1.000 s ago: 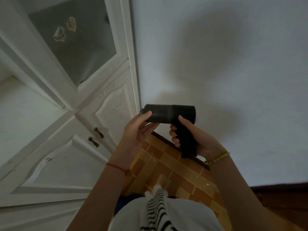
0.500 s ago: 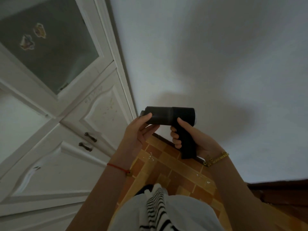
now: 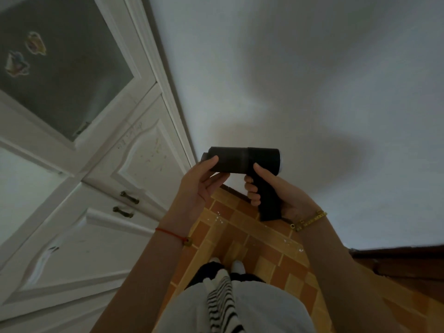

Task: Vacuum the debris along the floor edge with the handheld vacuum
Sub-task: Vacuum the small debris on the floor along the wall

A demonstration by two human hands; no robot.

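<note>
I hold a black handheld vacuum (image 3: 242,159) in front of me at chest height, its barrel lying sideways with the nozzle end to the left. My right hand (image 3: 281,193) is wrapped around its pistol grip. My left hand (image 3: 199,186) pinches the front part of the barrel between thumb and fingers. Small white debris specks (image 3: 219,216) lie on the orange tiled floor (image 3: 240,239) below, and more specks (image 3: 296,246) lie along the dark skirting at the wall's foot.
A white cabinet (image 3: 101,212) with panelled doors, metal handles (image 3: 129,197) and a glass door stands on the left. A white wall (image 3: 300,80) fills the front. Dark wooden furniture (image 3: 396,260) sits at the right. My feet (image 3: 237,266) stand on the tiles.
The view has tilted down a little, showing more floor and my feet. Both hands keep the same hold on the vacuum.
</note>
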